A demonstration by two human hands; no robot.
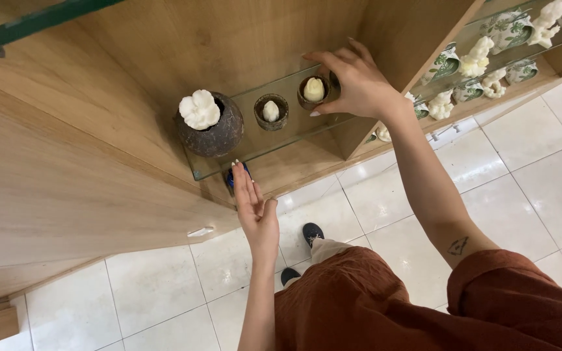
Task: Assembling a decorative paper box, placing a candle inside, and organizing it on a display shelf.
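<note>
My right hand [352, 81] reaches onto a glass shelf [274, 140] and its fingers curl around a small brown cup candle [313, 91] with cream wax, touching its right side. To its left stand a second small brown cup candle [271, 111] and a large dark round pot [212, 123] topped with a white flower-shaped candle. My left hand [255, 208] is held flat and open just below the shelf's front edge, holding nothing, beside a small blue object [231, 177].
The glass shelf sits inside a wooden cabinet [66, 169]. To the right, further glass shelves hold green-patterned cups [508, 29] with white candles. Below is a white tiled floor [528, 175]; my dark shoes [311, 233] and rust-coloured clothing show.
</note>
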